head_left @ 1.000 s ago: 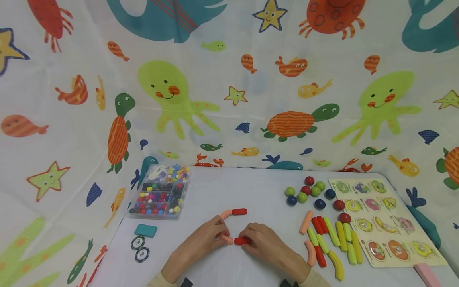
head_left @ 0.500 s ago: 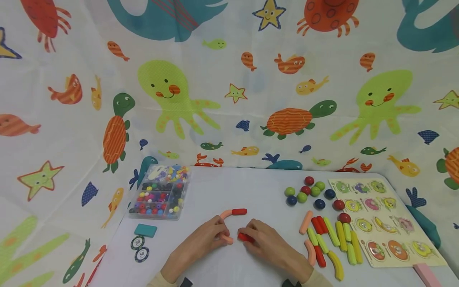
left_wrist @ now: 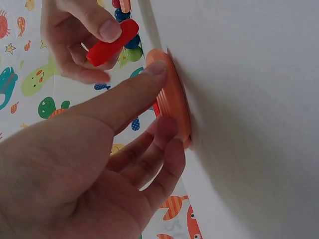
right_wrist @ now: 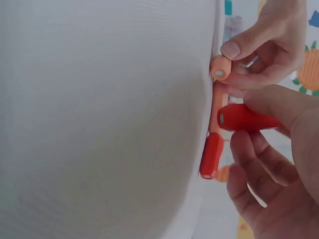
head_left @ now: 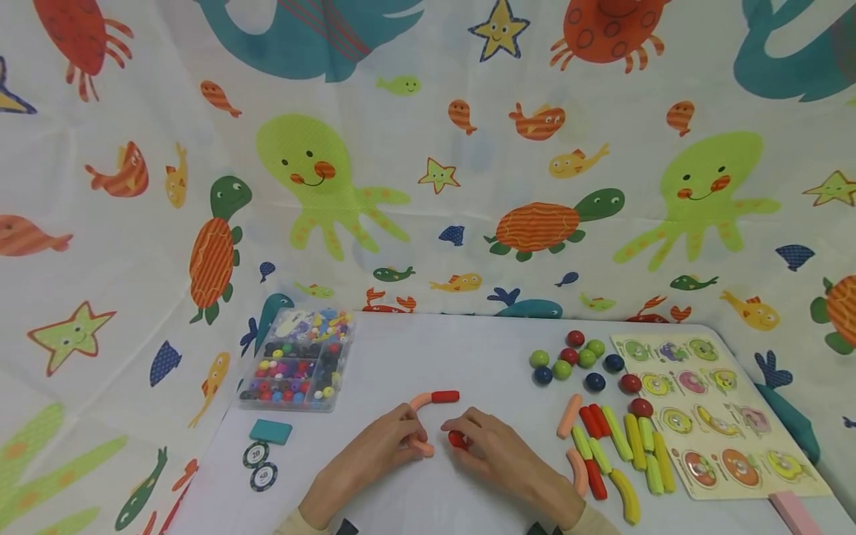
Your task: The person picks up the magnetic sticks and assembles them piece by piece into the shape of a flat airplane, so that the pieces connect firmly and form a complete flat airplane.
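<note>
From my seat at the feed, starting at the left: the clear bead box (head_left: pixel 299 362) sits at the table's (head_left: pixel 414 349) left edge, with a teal block (head_left: pixel 270 431) and two poker chips (head_left: pixel 260 465) nearer me. My left hand (head_left: pixel 374 453) pinches the near end of the curved salmon rod (head_left: pixel 423 447), index and thumb closed on it, holding it down on the white surface; the left wrist view shows the rod (left_wrist: pixel 174 99) lying flat under those fingers. Its far end curves up to a red rod (head_left: pixel 445 396) already joined there.

Just right of it, my right hand (head_left: pixel 498 455) pinches a second short red rod (head_left: pixel 458 440) between thumb and fingers. In the right wrist view that piece (right_wrist: pixel 244 118) is lifted off the table, its rounded tip pointing left at the salmon rod's open end (right_wrist: pixel 220 68), close but not touching. Its long axis now tilts toward me; a second ago it lay flat, end to end beside the salmon tip.

Farther right lie the coloured balls (head_left: pixel 578 358), the loose rods (head_left: pixel 615 449) and the peg puzzle board (head_left: pixel 709 416).
</note>
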Available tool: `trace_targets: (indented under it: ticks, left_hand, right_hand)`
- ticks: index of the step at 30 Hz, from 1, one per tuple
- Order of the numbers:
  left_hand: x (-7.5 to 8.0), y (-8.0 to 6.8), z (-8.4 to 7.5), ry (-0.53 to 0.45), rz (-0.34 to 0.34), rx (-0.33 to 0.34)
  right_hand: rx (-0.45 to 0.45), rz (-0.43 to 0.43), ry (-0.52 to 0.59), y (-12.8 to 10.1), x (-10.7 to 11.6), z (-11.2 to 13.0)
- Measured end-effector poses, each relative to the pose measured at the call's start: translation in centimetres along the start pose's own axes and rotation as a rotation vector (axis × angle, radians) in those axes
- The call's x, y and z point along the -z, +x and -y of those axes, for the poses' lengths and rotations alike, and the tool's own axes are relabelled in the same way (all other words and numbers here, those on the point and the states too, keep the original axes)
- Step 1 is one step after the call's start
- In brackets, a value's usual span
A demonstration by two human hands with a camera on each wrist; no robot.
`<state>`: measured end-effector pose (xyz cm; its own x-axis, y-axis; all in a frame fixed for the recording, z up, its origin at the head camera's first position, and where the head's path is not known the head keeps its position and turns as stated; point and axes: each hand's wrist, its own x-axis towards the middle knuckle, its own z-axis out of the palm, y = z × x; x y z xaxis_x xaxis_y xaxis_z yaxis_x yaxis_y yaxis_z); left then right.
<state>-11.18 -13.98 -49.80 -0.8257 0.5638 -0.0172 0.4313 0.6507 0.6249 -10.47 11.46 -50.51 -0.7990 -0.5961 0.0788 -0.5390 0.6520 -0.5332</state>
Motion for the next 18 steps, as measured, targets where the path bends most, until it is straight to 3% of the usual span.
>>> trace_targets:
  ticks: [9,18]
  left_hand:
    - [0.02,0.09,-0.03,0.029,0.014,0.01]
    - [0.08,-0.07,-0.12,0.017,-0.005,-0.013]
  right_hand:
    - [-0.037,0.047,0.12,-0.04,-0.13,-0.03]
    - [-0.038,0.024,-0.064,-0.03,-0.59,-0.1]
